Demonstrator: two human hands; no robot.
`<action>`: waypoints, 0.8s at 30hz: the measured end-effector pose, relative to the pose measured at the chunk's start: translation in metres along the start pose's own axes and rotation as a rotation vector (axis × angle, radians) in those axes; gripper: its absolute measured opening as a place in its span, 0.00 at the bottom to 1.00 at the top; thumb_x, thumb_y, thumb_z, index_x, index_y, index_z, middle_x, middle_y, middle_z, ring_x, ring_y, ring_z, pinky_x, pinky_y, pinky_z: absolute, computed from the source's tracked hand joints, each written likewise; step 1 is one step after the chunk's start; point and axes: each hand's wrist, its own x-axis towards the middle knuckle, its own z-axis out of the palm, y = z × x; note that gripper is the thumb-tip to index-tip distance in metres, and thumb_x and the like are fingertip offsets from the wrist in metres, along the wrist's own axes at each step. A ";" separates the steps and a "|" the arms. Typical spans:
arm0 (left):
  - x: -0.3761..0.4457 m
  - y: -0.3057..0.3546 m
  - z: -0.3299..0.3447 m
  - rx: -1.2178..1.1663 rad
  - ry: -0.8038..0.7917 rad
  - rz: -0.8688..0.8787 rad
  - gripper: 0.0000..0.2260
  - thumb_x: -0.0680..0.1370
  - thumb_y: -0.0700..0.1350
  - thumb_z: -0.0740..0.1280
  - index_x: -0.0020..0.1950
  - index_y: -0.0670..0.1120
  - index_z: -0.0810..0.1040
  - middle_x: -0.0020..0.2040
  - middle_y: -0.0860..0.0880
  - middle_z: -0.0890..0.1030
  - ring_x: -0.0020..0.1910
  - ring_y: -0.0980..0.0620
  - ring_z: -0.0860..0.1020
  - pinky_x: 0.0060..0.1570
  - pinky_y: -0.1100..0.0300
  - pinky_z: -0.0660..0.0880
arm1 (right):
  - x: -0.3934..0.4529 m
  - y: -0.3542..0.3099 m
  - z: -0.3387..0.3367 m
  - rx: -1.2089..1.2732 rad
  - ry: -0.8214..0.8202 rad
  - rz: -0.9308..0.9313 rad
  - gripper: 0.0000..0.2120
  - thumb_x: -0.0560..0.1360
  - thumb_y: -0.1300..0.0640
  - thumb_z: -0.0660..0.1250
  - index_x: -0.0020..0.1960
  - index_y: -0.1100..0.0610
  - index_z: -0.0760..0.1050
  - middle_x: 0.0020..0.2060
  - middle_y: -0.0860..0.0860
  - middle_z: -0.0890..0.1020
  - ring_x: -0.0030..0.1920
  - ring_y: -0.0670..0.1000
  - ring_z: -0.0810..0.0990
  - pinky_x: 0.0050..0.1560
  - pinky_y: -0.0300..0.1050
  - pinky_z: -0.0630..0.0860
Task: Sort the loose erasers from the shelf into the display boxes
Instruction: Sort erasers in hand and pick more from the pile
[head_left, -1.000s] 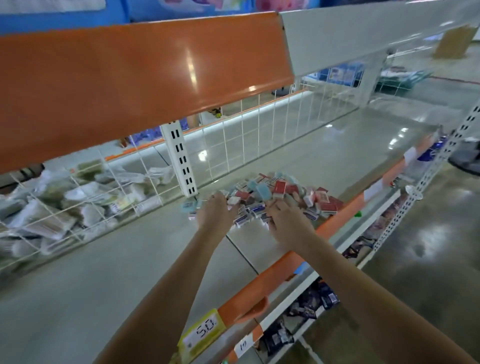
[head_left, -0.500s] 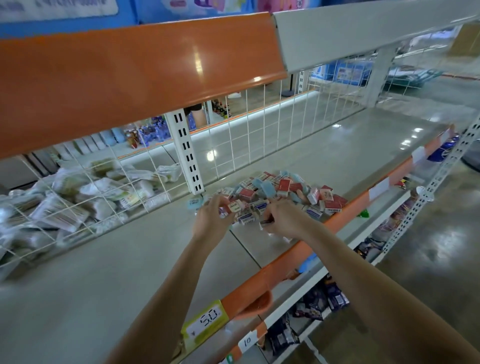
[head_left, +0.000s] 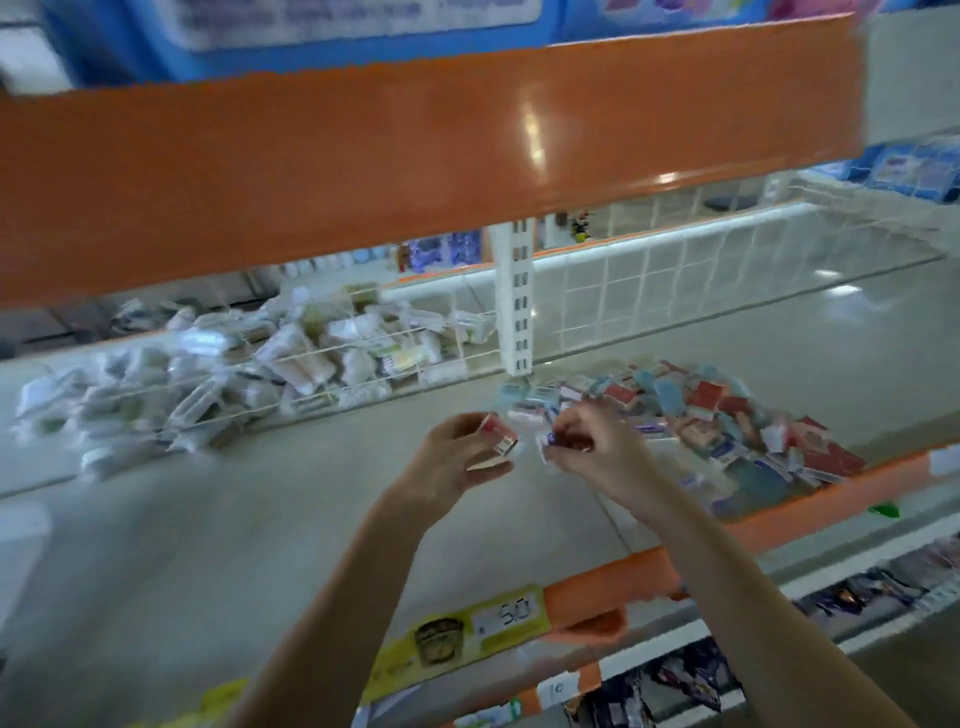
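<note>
Grey-white metal store shelf (head_left: 218, 519) with an orange front lip, mostly bare deck; an orange-fronted upper shelf (head_left: 363, 156) blocks the top of the view; white wire-grid back panel (head_left: 649, 291) behind, probably there to stop stock sliding through to the far side; heap of clear-wrapped white packets (head_left: 218, 379) sits beyond the grid at left; loose pile of small red, blue and white sleeved erasers (head_left: 727, 421) lies on the deck at right, spread up to the front lip, likely dumped there for sorting; yellow price tag reading 50 (head_left: 467, 629) clipped on the lip; no display boxes in view (so destination unknown).

Both hands are raised just above the deck at the pile's near-left edge, close together; left hand (head_left: 457, 457) is curled, fingers and thumb pinching a few red-and-white erasers (head_left: 498, 441), seemingly stacking a matched set; right hand (head_left: 597, 447) is curled too, fingertips pinching a small blue-and-white eraser (head_left: 550, 441) (blurred, count unclear), near the left hand's stack but whether touching I cannot tell.
</note>
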 end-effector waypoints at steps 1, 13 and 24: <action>-0.007 0.003 -0.009 -0.007 0.024 -0.016 0.06 0.76 0.33 0.64 0.49 0.41 0.77 0.41 0.47 0.81 0.42 0.52 0.81 0.50 0.53 0.79 | 0.001 -0.005 0.011 0.124 -0.028 0.013 0.10 0.71 0.66 0.70 0.45 0.53 0.73 0.39 0.49 0.79 0.40 0.46 0.79 0.41 0.37 0.76; -0.127 0.041 -0.154 0.024 0.189 0.050 0.12 0.75 0.33 0.64 0.56 0.44 0.76 0.40 0.50 0.74 0.32 0.60 0.75 0.35 0.69 0.75 | -0.029 -0.094 0.165 0.647 -0.346 0.096 0.12 0.73 0.72 0.65 0.53 0.61 0.76 0.45 0.56 0.79 0.42 0.48 0.83 0.46 0.40 0.80; -0.257 0.053 -0.313 0.807 0.399 0.293 0.15 0.70 0.33 0.71 0.47 0.51 0.74 0.42 0.53 0.80 0.37 0.62 0.76 0.42 0.64 0.75 | -0.078 -0.170 0.321 0.533 -0.474 -0.036 0.10 0.71 0.74 0.66 0.46 0.62 0.75 0.43 0.57 0.77 0.38 0.47 0.82 0.42 0.36 0.79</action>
